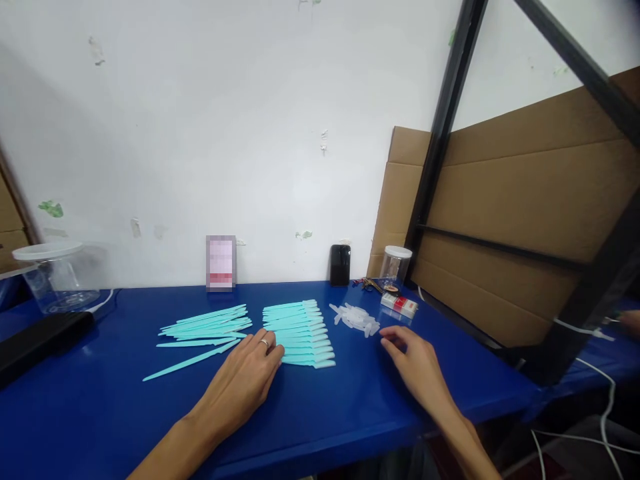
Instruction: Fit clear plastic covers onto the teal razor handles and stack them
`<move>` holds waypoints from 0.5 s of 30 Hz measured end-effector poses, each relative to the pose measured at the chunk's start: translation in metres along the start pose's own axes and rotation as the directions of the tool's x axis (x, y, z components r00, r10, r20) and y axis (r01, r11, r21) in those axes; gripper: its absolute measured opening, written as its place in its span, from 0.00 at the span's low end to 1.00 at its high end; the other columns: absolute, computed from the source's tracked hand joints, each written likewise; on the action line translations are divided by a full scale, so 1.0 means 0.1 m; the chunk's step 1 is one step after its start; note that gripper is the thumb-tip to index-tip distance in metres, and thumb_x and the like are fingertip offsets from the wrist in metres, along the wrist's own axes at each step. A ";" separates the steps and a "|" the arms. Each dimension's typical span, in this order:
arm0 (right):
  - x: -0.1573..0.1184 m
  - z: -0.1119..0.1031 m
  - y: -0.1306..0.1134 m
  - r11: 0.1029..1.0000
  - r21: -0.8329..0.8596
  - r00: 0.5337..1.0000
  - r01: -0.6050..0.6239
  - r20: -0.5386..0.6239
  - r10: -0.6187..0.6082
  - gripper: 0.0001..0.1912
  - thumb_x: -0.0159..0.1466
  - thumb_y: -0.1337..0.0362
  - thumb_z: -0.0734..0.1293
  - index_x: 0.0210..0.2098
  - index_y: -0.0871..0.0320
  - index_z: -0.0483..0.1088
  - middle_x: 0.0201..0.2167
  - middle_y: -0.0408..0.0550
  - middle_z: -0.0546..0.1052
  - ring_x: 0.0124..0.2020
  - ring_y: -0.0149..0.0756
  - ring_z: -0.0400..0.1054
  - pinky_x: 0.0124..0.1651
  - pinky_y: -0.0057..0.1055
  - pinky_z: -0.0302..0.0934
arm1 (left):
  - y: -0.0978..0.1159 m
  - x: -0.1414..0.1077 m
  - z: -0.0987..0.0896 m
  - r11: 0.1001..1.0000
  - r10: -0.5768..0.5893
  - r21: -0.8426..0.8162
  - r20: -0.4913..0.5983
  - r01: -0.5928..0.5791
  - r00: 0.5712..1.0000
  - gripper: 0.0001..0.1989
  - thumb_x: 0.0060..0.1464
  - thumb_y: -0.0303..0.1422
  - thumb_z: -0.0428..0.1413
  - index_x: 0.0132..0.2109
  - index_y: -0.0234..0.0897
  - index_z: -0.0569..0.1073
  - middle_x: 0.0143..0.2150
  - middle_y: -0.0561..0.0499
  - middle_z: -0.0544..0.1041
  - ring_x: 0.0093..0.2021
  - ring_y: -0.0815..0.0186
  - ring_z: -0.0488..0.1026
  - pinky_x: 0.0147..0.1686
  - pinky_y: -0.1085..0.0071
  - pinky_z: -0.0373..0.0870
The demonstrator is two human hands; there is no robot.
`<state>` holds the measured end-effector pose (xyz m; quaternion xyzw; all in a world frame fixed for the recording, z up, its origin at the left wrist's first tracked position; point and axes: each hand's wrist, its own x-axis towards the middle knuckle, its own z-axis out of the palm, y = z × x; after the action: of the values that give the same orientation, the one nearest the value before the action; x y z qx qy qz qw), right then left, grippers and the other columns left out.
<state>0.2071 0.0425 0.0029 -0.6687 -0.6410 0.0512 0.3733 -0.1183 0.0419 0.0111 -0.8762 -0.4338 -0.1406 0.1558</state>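
Several turquoise sticks [200, 328] lie in a loose fan on the blue table, left of centre. Beside them is a neat column of turquoise sticks [295, 327] with whitish covers on their right ends. My left hand [257, 363], with a ring on one finger, rests over the gap between both groups, its fingers bent; what its fingertips hold, if anything, is hidden. A small heap of translucent white caps [355, 318] lies right of the column. My right hand [410, 357] is just right of the heap, thumb and forefinger apart, with nothing visible between them.
Along the wall stand a blurred card [221, 263], a black phone-like object [340, 265] and a clear jar [396, 263]. A red-and-white box [399, 305] lies near the jar. At left are a clear tub [60, 280] and a black case [45, 343]. A metal frame [440, 133] rises at right.
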 end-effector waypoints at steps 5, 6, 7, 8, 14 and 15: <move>0.05 0.14 -0.12 0.988 -0.153 0.998 0.035 0.059 -0.027 0.15 0.64 0.64 0.61 0.48 0.54 0.74 0.37 0.49 0.77 0.36 0.41 0.73 0.35 0.32 0.61 | 0.00 0.00 -0.01 1.000 0.011 -0.024 -0.029 -0.012 1.000 0.11 0.64 0.24 0.44 0.39 0.38 0.69 0.41 0.46 0.70 0.40 0.58 0.66 0.38 0.62 0.63; 0.06 0.15 -0.14 0.983 -0.177 0.997 0.044 0.065 -0.033 0.17 0.64 0.64 0.61 0.50 0.54 0.73 0.39 0.51 0.77 0.37 0.43 0.72 0.34 0.33 0.61 | 0.00 0.00 -0.02 0.999 0.022 -0.028 -0.034 -0.023 0.999 0.11 0.65 0.24 0.44 0.39 0.38 0.69 0.40 0.46 0.70 0.40 0.58 0.66 0.38 0.61 0.63; 0.07 0.16 -0.15 0.979 -0.198 0.996 0.056 0.074 -0.042 0.18 0.64 0.64 0.61 0.51 0.55 0.73 0.41 0.53 0.76 0.39 0.44 0.72 0.34 0.33 0.61 | 0.01 0.00 -0.02 0.999 0.035 -0.032 -0.037 -0.036 0.999 0.11 0.65 0.24 0.44 0.38 0.39 0.69 0.40 0.47 0.70 0.40 0.58 0.66 0.39 0.61 0.63; 0.08 0.17 -0.16 0.974 -0.216 0.995 0.070 0.082 -0.054 0.18 0.65 0.65 0.61 0.52 0.55 0.73 0.44 0.54 0.75 0.42 0.46 0.71 0.35 0.33 0.61 | 0.01 0.00 -0.03 0.998 0.046 -0.038 -0.039 -0.048 0.998 0.10 0.65 0.25 0.44 0.38 0.39 0.69 0.40 0.47 0.70 0.40 0.59 0.66 0.40 0.61 0.64; -0.05 0.14 -0.19 0.959 -0.255 0.987 0.126 0.132 -0.095 0.17 0.67 0.63 0.59 0.50 0.55 0.76 0.47 0.54 0.75 0.48 0.49 0.68 0.39 0.36 0.63 | 0.01 -0.01 -0.03 0.996 0.036 -0.078 -0.018 -0.037 0.999 0.10 0.65 0.25 0.45 0.37 0.39 0.69 0.39 0.48 0.71 0.41 0.59 0.67 0.43 0.59 0.65; -0.09 0.14 -0.19 0.959 -0.253 0.986 0.125 0.136 -0.093 0.18 0.68 0.63 0.59 0.51 0.54 0.75 0.48 0.53 0.75 0.48 0.48 0.68 0.40 0.36 0.64 | 0.01 -0.01 -0.03 0.996 0.030 -0.081 -0.010 -0.031 0.999 0.10 0.65 0.25 0.45 0.37 0.39 0.69 0.39 0.48 0.71 0.41 0.58 0.67 0.43 0.59 0.65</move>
<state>0.1820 0.0383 0.0001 -0.6712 -0.6998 -0.0133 0.2442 -0.1187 0.0397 0.0135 -0.8877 -0.4137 -0.1597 0.1242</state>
